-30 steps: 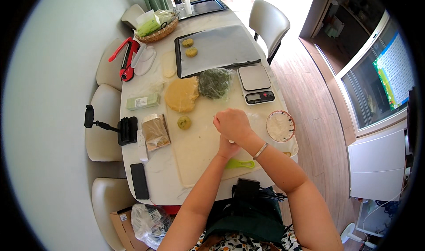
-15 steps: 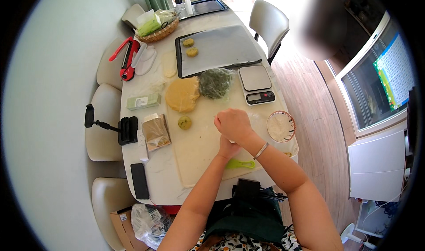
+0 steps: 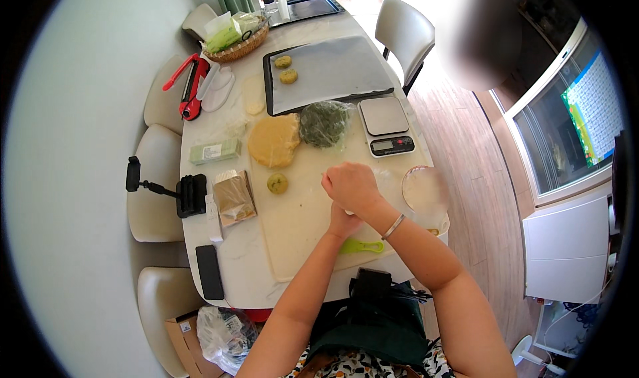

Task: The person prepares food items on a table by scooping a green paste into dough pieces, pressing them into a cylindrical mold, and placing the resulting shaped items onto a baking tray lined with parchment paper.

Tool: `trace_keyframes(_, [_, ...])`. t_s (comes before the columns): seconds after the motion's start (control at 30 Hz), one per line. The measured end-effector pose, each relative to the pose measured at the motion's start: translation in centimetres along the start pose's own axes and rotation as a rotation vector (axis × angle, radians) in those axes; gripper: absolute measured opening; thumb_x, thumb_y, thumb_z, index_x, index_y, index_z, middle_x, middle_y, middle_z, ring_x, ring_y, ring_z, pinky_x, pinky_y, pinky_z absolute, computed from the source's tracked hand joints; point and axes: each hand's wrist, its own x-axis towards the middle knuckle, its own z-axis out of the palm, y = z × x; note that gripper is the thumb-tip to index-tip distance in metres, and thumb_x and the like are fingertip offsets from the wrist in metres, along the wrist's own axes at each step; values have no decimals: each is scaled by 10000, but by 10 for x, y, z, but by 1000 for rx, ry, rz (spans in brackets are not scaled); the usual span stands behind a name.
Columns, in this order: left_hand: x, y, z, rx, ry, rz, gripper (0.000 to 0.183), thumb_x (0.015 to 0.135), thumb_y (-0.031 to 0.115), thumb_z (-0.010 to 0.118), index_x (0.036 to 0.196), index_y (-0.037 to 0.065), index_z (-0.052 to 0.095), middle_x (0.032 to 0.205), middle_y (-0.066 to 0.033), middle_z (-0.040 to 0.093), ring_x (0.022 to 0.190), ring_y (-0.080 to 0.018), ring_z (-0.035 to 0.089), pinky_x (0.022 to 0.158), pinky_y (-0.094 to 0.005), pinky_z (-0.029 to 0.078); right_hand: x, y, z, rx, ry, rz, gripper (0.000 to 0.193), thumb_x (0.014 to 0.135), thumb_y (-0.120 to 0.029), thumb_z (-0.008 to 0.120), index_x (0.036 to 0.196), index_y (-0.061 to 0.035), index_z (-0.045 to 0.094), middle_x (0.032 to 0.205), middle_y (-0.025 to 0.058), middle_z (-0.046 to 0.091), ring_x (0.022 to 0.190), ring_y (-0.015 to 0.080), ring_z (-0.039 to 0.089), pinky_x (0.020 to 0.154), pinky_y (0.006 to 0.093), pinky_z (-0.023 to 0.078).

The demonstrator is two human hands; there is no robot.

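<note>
My right hand (image 3: 353, 186) is closed in a fist-like shape on top of my left hand (image 3: 343, 222), over the cream work mat (image 3: 293, 238). A small pale bit of something shows between them; the rest is covered. The left hand's fingers are mostly hidden, but it looks wrapped round the same thing. Under my forearms lies a bright green plastic handle (image 3: 363, 247). Left of the hands sits one green-yellow dough ball (image 3: 277, 183). Farther back are a flattened yellow dough mass (image 3: 273, 141) and a dark green mass under plastic film (image 3: 325, 123).
A paper-lined baking tray (image 3: 326, 78) holds two shaped dough pieces (image 3: 287, 77) at its left. A kitchen scale (image 3: 386, 126) and a bowl of white powder (image 3: 419, 190) stand right. Along the left are a wrapped package (image 3: 235, 198), a phone stand (image 3: 192, 196) and a black phone (image 3: 210, 273).
My hands keep nearly the same clasped position. The view has shifted very slightly, and the powder bowl looks blurred now. Nothing else has visibly moved.
</note>
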Motion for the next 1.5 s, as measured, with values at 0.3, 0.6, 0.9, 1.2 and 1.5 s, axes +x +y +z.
trace_keyframes(0.3, [-1,-4,0,-32,-33,-42,437,661,157,745,1064,40,623,1042,-125,663,995,-271,625,825,-366,477,0,2,2,19,-17,-4,278,826,-253,555,643,-82,675,650,133,652,616,277,664,560,363,524])
trace_keyframes(0.6, [0,-1,2,-35,-19,-50,466,652,163,752,1079,41,609,1056,-130,654,1003,-288,617,833,-369,474,1,1,1,-1,-28,-2,281,823,-255,555,638,-80,672,646,135,649,613,281,660,560,369,521])
trace_keyframes(0.9, [0,-7,0,-1,-47,-25,453,656,163,750,1071,45,611,1028,-125,663,972,-289,629,816,-370,481,0,0,-3,5,-43,7,333,838,-304,549,625,-78,669,620,129,640,593,277,655,551,374,515])
trace_keyframes(1.2, [-1,-17,-1,-20,-78,-54,475,648,149,753,1088,43,608,1085,-129,643,1028,-283,608,858,-380,468,1,-1,-5,17,-65,-12,397,832,-390,572,630,-62,667,608,128,633,591,277,650,544,371,511])
trace_keyframes(1.5, [0,-8,1,-39,-36,-35,464,675,170,736,1102,47,605,1096,-124,639,1045,-288,600,871,-380,461,1,-1,-6,9,-35,-24,415,833,-412,574,623,-64,661,593,125,624,579,271,643,527,361,503])
